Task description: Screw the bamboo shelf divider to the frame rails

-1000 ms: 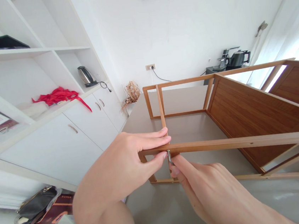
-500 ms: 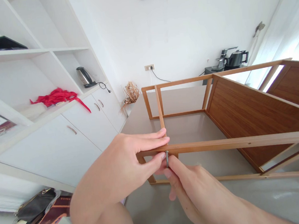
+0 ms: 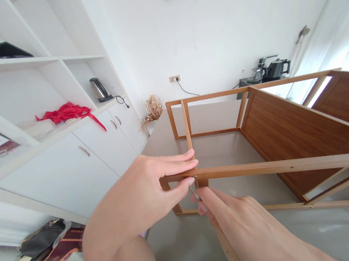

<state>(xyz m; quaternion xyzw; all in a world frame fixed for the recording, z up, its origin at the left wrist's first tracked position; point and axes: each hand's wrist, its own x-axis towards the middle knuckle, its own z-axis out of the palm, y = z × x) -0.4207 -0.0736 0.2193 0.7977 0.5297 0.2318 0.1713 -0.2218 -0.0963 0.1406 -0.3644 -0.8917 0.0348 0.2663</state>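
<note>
My left hand [image 3: 151, 187] pinches the wooden frame [image 3: 247, 169] where a thin crossbar [image 3: 186, 123] meets the near rail. Its fingers lie over the joint, and its thumb presses against the rail's near face beside a small metal fastener [image 3: 195, 177]. Just below the thumb tip, my right hand [image 3: 234, 219] holds a thin grey hex key [image 3: 194, 192] between thumb and fingers. The key slants down to the right from near the fastener. Whether its tip sits in the fastener I cannot tell. Part of the key is hidden in my right fingers.
The frame, with a brown wooden panel [image 3: 298, 117], stands on a glossy grey surface [image 3: 186, 245]. White cabinets [image 3: 71, 158] run along the left, with a steel kettle [image 3: 99, 89] and red cloth [image 3: 66, 112]. A dark bag [image 3: 42, 240] lies at lower left.
My right hand has shifted slightly down and right. The hex key has swung from nearly upright to a slant. My left hand keeps its place on the joint.
</note>
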